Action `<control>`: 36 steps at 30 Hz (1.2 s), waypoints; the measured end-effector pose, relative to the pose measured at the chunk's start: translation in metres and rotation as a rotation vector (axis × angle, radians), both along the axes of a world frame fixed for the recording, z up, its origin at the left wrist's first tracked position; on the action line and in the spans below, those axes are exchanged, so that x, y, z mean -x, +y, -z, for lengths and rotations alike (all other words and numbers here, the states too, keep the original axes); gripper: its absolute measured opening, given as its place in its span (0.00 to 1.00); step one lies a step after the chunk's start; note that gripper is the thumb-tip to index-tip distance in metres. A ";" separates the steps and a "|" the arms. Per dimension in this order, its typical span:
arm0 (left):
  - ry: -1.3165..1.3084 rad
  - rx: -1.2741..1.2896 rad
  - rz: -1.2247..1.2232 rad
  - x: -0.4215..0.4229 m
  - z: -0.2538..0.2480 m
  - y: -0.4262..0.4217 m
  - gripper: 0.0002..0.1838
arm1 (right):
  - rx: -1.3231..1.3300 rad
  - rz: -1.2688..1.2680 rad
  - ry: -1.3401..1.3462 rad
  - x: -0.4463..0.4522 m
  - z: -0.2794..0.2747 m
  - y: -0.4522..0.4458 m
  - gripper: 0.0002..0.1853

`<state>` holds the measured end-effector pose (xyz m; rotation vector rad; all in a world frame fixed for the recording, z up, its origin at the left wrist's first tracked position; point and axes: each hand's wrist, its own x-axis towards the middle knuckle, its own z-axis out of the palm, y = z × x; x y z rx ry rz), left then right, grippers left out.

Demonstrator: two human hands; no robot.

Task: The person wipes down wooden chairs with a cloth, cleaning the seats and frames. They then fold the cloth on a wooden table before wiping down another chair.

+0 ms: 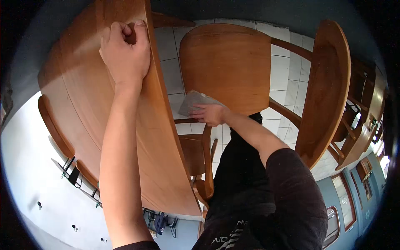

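Grips a gray cloth [195, 101] in the right hand [213, 114] at the table-side corner of the wooden chair seat [227, 66]; rests the loosely closed left hand [126, 56] on the wooden tabletop [154, 146], beside its chair-side edge.

I cannot read a whole word anywhere. On the front of my black fabric shirt [254, 208] there is white printed lettering [223, 240], creased and partly hidden; one letter looks like a W or an M. Small pale marks on the brown-framed, whitish rectangular panel [342, 193] are too small for me to make out.
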<state>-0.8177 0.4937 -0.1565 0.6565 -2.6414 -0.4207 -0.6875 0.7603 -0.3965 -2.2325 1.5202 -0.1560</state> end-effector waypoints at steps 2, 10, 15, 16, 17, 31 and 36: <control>0.000 0.021 -0.028 0.001 -0.001 0.001 0.18 | 0.074 -0.254 -0.280 0.042 0.017 -0.026 0.31; 0.037 0.028 0.012 0.003 0.002 -0.005 0.18 | 0.365 1.234 0.141 0.178 0.025 -0.102 0.33; -0.021 0.015 0.003 0.001 0.002 -0.009 0.23 | 0.283 1.245 0.050 0.123 0.021 -0.071 0.34; -0.006 0.002 0.014 0.002 0.003 -0.008 0.23 | 0.219 1.221 0.029 0.099 0.020 -0.054 0.34; 0.011 -0.008 0.028 0.002 0.003 -0.008 0.24 | 0.162 1.184 -0.002 0.072 0.019 -0.032 0.34; -0.081 -0.005 -0.015 0.002 -0.001 -0.011 0.25 | 0.199 1.381 0.185 0.122 0.031 0.059 0.32; -0.029 0.012 -0.044 0.002 0.001 -0.011 0.26 | 0.310 1.360 0.266 0.228 0.022 0.024 0.31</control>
